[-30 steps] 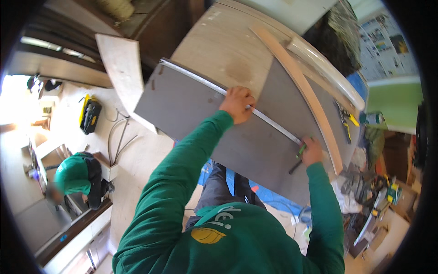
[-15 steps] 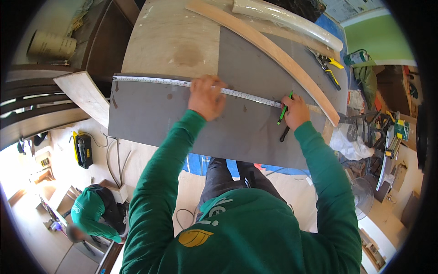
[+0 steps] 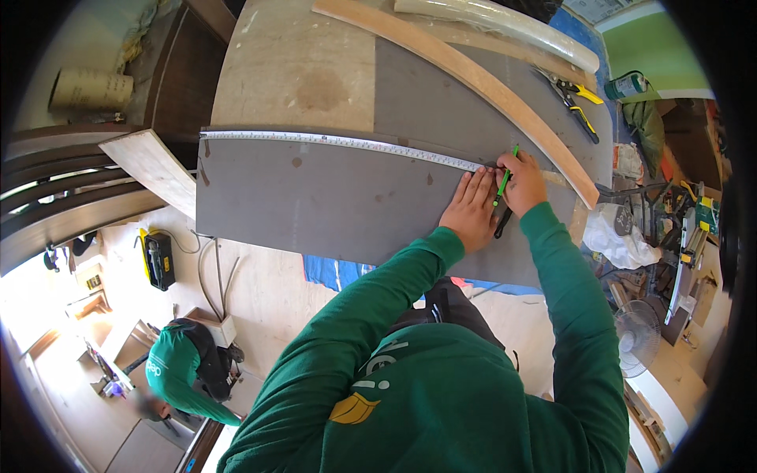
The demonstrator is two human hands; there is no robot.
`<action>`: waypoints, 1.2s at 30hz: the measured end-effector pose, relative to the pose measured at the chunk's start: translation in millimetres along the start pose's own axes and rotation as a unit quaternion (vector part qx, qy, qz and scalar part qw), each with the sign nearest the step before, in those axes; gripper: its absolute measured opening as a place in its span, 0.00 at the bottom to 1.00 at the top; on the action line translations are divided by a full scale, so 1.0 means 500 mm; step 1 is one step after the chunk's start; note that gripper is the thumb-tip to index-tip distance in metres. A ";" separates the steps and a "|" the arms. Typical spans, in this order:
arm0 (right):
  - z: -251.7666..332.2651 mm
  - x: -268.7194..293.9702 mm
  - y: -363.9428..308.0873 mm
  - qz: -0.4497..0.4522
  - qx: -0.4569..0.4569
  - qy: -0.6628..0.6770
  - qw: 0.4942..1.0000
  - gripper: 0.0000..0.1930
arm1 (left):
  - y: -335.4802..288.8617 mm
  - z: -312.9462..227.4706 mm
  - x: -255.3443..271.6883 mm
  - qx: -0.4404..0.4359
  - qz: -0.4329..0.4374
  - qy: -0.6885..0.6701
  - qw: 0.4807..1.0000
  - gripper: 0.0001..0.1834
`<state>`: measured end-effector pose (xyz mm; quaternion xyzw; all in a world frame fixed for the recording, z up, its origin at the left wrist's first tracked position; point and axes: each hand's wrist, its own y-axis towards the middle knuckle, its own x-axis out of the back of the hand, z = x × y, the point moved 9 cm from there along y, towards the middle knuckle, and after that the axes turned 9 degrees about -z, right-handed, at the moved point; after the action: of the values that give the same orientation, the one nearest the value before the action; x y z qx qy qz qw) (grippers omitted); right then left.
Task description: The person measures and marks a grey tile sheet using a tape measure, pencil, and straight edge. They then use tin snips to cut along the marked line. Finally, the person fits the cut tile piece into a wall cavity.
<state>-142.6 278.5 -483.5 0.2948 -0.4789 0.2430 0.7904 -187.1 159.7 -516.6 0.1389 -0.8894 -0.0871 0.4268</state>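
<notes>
A tape measure's white blade stretches along the far edge of a dark grey board, from its left end to my hands. My left hand lies on the board, fingers stretched out and close together, fingertips at the blade's right end. Just right of it, my right hand is closed around a slim green pencil, which slants with its lower end near the board. A black handle pokes out between the two hands; the rest of it is hidden. Whether the tape's case sits under my right hand cannot be seen.
Beyond my hands lie a long curved wooden strip, a plastic-wrapped roll and yellow-black snips. A pale wood panel is at the far left. A co-worker in green bends down at lower left; a fan stands at right.
My left hand has slid right along the tape from its middle to beside my right hand, its fingers now flat. My right hand still holds the green pencil.
</notes>
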 end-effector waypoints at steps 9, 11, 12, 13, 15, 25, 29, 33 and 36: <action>0.018 0.044 0.020 -0.036 -0.011 0.060 0.997 0.07 | 0.004 0.005 -0.015 0.010 0.021 0.024 0.999 0.45; 0.045 0.080 0.031 -0.093 0.008 0.069 0.993 0.09 | 0.004 0.005 -0.019 0.008 0.024 0.019 0.999 0.45; 0.060 0.094 0.032 -0.123 0.003 0.071 0.990 0.11 | 0.003 0.006 -0.021 0.011 0.026 0.020 0.999 0.44; 0.063 0.087 0.032 -0.112 -0.051 0.174 0.977 0.11 | 0.001 0.006 -0.023 0.011 0.025 0.026 0.999 0.44; 0.079 0.051 0.022 -0.097 -0.163 0.370 0.909 0.13 | 0.001 0.007 -0.027 0.015 0.026 0.040 0.999 0.42; 0.191 -0.164 0.026 0.030 -0.231 0.513 0.826 0.08 | -0.007 0.017 -0.056 -0.009 0.005 0.101 0.995 0.43; 0.194 -0.159 0.028 -0.022 -0.170 0.419 0.892 0.07 | -0.009 0.022 -0.082 -0.045 -0.015 0.192 0.980 0.47; 0.197 -0.153 0.030 -0.038 -0.145 0.393 0.907 0.07 | -0.015 0.021 -0.095 -0.069 -0.010 0.271 0.960 0.47; 0.204 -0.146 0.031 -0.037 -0.119 0.355 0.927 0.07 | -0.014 0.023 -0.091 -0.048 -0.011 0.222 0.974 0.47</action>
<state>-246.4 210.5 -508.3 0.1111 -0.1812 0.2435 0.9463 -167.8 168.0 -558.9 0.1437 -0.7657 -0.1016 0.6186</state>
